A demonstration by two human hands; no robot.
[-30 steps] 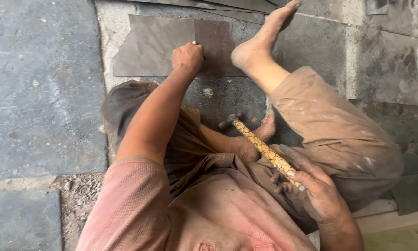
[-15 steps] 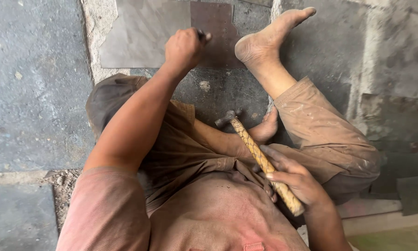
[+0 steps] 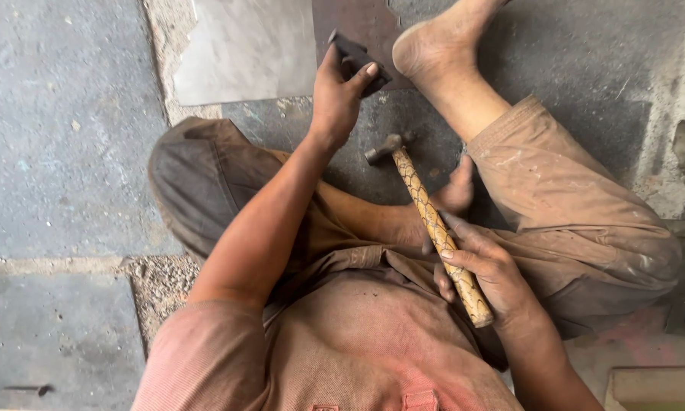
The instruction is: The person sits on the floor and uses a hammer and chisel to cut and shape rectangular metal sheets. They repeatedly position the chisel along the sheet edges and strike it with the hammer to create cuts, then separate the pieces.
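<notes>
two things are held: a small dark metal piece (image 3: 360, 59) is pinched in the left hand (image 3: 336, 95) fingers at 12 o'clock above the grey sheet (image 3: 247, 49); a hammer (image 3: 431, 224) is gripped by the right hand (image 3: 485, 275) at 4 o'clock. the piece is best steadied flat.

One hammer (image 3: 426, 221) with a patterned handle, one small dark metal piece (image 3: 358, 59), two flat metal sheets, one grey (image 3: 243, 49) and one brown (image 3: 361, 19), two hands and two bare feet are counted.

Hammer (image 3: 431, 221): patterned wooden handle; matt grey metal sheet (image 3: 247, 49).
</notes>
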